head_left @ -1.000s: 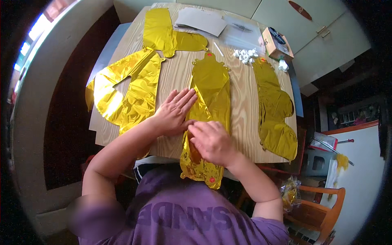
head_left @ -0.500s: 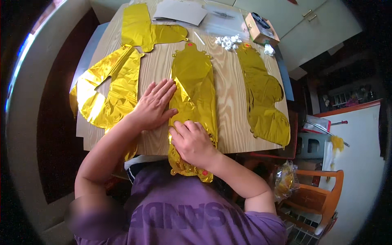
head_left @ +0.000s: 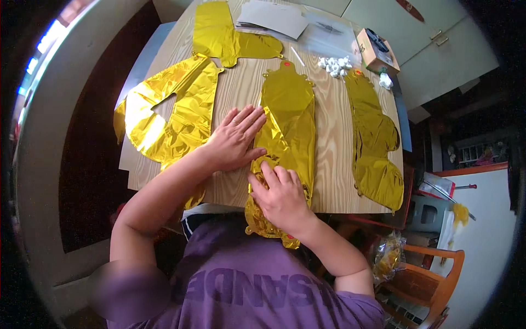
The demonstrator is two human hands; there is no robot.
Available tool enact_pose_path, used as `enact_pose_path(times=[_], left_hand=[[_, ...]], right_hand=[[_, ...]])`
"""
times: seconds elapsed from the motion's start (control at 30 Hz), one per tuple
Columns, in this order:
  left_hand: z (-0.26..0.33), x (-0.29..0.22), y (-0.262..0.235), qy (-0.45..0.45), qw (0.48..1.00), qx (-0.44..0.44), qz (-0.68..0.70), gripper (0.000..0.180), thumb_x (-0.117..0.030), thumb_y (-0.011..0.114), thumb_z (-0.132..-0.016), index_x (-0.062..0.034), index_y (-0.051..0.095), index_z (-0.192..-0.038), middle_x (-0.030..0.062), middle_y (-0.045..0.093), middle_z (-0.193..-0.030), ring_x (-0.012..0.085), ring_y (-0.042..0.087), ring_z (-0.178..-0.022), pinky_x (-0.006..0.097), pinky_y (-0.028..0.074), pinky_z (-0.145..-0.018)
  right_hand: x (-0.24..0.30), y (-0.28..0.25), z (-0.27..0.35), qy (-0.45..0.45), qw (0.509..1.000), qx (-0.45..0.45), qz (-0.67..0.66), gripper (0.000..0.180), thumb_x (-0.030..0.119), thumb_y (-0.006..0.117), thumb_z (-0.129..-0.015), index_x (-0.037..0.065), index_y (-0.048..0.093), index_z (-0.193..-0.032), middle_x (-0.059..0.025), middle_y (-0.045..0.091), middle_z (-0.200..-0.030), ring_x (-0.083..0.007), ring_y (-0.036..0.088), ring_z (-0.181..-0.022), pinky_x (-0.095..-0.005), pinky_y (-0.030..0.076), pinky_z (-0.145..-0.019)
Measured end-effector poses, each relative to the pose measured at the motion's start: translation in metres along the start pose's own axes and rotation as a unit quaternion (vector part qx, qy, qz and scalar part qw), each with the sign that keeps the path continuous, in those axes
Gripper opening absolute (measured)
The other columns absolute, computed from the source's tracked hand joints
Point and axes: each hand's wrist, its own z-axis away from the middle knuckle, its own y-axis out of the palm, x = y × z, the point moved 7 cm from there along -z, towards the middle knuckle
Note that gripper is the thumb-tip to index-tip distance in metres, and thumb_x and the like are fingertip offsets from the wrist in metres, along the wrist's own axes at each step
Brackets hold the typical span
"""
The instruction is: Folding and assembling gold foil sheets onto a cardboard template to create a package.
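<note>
A flat gold foil balloon lies lengthwise before me. Its crinkled lower end hangs past the table's near edge toward my lap. My left hand rests flat, fingers stretched, over the balloon's left edge and the wood beside it. Just below, my right hand lies on the crinkled foil with its fingers bent but apart, the index finger reaching forward. No foil is visibly pinched in it, though the fingertips' undersides are hidden. To the left is a shiny, wrinkled gold foil balloon with a triangular gap, partly behind my left forearm.
On the wooden table lie an L-shaped gold foil balloon at the far left and a wavy-edged one at right. Farther back are white sheets, clear plastic, white pieces and a box. A chair stands right.
The whole view has shifted, so the table appears farther right. My right hand's fingers have loosened from a closer curl and spread over the foil. My left hand stays flat in place.
</note>
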Motion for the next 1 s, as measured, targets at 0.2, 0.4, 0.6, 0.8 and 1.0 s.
enact_pose_path(times=[0.2, 0.4, 0.6, 0.8, 1.0], left_hand=[[0.007, -0.009, -0.018, 0.005, 1.000, 0.013, 0.028, 0.081, -0.051, 0.058, -0.090, -0.0020, 0.031, -0.149, 0.0174, 0.029, -0.156, 0.0355, 0.023, -0.145, 0.053, 0.015, -0.118], [0.022, -0.006, -0.019, -0.018, 0.999, 0.039, 0.026, 0.079, -0.050, 0.061, -0.088, -0.0023, 0.034, -0.147, 0.0176, 0.033, -0.153, 0.0360, 0.027, -0.144, 0.054, 0.017, -0.118], [-0.007, 0.030, -0.005, -0.059, 0.998, 0.005, -0.022, 0.087, -0.055, 0.062, -0.084, -0.0029, 0.034, -0.147, 0.0178, 0.033, -0.153, 0.0350, 0.027, -0.144, 0.051, 0.017, -0.118], [-0.059, 0.091, -0.001, -0.184, 0.982, 0.022, -0.043, 0.108, -0.074, 0.061, -0.075, -0.0059, 0.027, -0.151, 0.0176, 0.027, -0.156, 0.0331, 0.019, -0.147, 0.048, 0.011, -0.120], [-0.090, 0.118, -0.007, -0.238, 0.970, 0.006, -0.055, 0.111, -0.076, 0.063, -0.071, -0.0066, 0.029, -0.150, 0.0173, 0.030, -0.154, 0.0328, 0.024, -0.145, 0.048, 0.015, -0.119]], right_hand=[[0.003, 0.003, 0.007, 0.029, 0.999, 0.037, 0.006, 0.046, 0.025, 0.070, -0.081, 0.006, 0.062, -0.122, -0.0188, 0.054, -0.126, -0.0308, 0.051, -0.109, -0.0427, 0.042, -0.087], [0.004, 0.005, 0.006, 0.028, 0.999, 0.040, 0.010, 0.046, 0.026, 0.070, -0.082, 0.006, 0.062, -0.122, -0.0194, 0.054, -0.129, -0.0313, 0.051, -0.110, -0.0424, 0.042, -0.087], [0.002, 0.005, 0.006, 0.028, 0.999, 0.042, 0.013, 0.046, 0.026, 0.070, -0.081, 0.006, 0.063, -0.122, -0.0195, 0.054, -0.129, -0.0306, 0.051, -0.109, -0.0422, 0.042, -0.086], [0.001, 0.002, 0.006, 0.032, 0.999, 0.034, 0.005, 0.047, 0.025, 0.071, -0.080, 0.006, 0.063, -0.122, -0.0200, 0.054, -0.129, -0.0300, 0.051, -0.108, -0.0418, 0.042, -0.085], [0.001, 0.004, 0.006, 0.029, 0.999, 0.045, 0.009, 0.047, 0.025, 0.071, -0.080, 0.006, 0.062, -0.122, -0.0197, 0.055, -0.129, -0.0297, 0.051, -0.108, -0.0420, 0.041, -0.086]])
